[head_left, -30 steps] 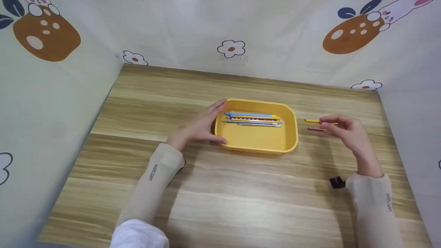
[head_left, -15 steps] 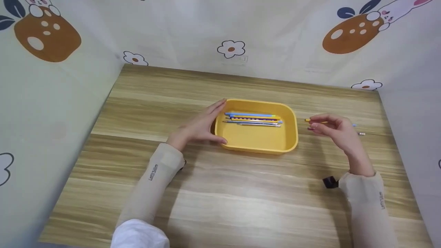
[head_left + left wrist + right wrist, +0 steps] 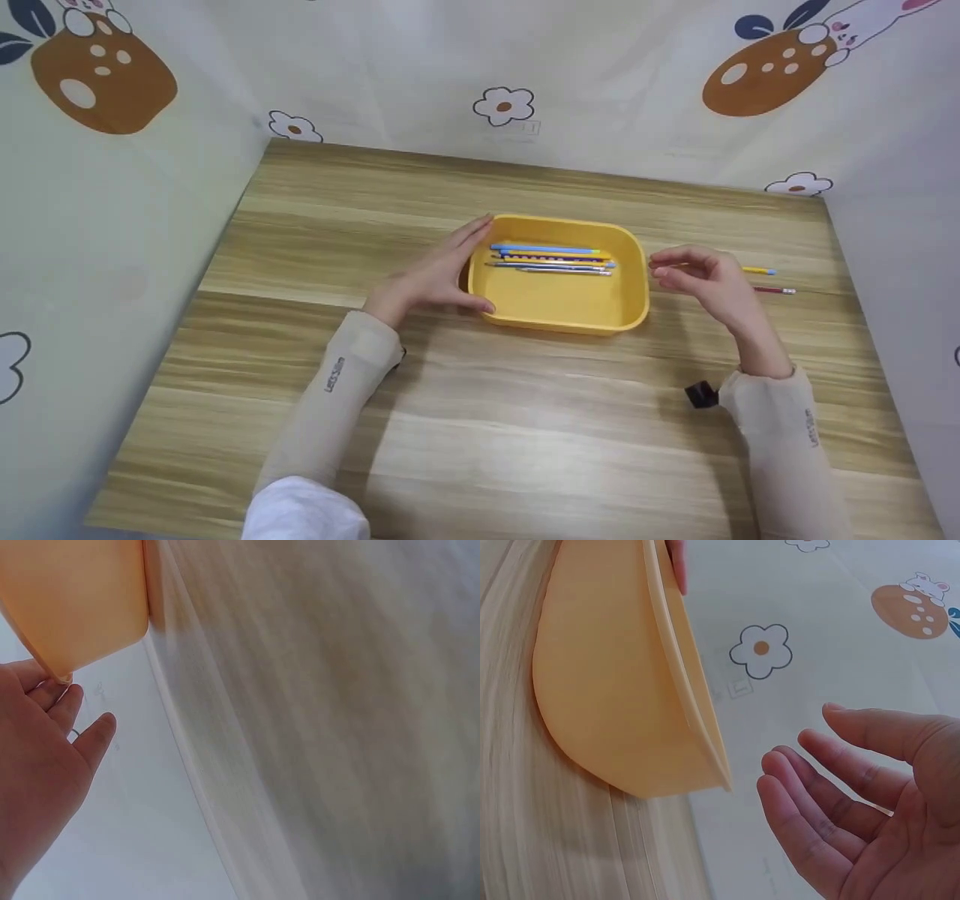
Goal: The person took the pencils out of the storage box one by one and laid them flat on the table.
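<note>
A yellow rectangular box (image 3: 562, 304) sits mid-table with several pencils (image 3: 551, 259) in blue, yellow, purple and silver tones lying side by side inside. My left hand (image 3: 431, 277) holds the box's left end, thumb at the near corner and fingertips at the far one. Just right of the box, my right hand (image 3: 701, 277) hovers with relaxed fingers; in the right wrist view nothing lies between the fingers (image 3: 840, 742). Partly hidden behind that hand, a yellow pencil (image 3: 759, 271) and a dark red pencil (image 3: 774, 290) lie on the table.
The wood-grain table (image 3: 480, 427) is bounded at the back by a whitish curtain (image 3: 600, 90) printed with flowers, fruit and rabbits. Side walls rise at left and right. A small black camera (image 3: 702, 394) sits at my right wrist.
My right hand has moved left from over the two loose pencils toward the box, uncovering their right ends. The left hand, box and pencils inside have stayed put.
</note>
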Motion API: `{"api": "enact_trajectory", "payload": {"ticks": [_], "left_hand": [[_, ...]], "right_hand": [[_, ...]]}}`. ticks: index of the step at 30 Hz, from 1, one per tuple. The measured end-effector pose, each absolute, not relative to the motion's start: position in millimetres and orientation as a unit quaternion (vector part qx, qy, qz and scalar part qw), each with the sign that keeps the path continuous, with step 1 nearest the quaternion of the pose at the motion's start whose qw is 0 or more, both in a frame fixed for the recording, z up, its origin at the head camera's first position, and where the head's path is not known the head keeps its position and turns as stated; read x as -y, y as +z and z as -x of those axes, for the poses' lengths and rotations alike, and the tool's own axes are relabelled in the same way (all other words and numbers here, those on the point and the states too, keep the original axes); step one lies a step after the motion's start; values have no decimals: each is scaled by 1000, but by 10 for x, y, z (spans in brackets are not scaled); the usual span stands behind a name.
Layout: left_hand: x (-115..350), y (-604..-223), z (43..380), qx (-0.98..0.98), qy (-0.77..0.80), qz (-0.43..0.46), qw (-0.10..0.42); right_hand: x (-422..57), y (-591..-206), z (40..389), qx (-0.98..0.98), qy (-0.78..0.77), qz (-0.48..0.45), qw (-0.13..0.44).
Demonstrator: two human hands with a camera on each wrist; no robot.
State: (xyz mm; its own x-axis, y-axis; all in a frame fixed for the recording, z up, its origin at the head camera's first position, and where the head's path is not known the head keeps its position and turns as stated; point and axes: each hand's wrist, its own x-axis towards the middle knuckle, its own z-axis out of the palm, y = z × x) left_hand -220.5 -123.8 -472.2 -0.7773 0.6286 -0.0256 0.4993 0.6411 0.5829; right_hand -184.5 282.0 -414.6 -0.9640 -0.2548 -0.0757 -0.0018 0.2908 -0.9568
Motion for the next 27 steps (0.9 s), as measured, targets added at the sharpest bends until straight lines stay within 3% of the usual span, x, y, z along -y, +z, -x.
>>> {"api": "enact_trajectory", "payload": {"ticks": [17, 27], "left_hand": [[1236, -4706, 2209, -904, 273, -306, 123], [1235, -4714, 2209, -901, 278, -312, 114]], "right_hand": [[-2581, -4173, 1912, -853, -501, 75, 127], [-2416, -4265, 1948, -871, -471, 106, 85]]}}
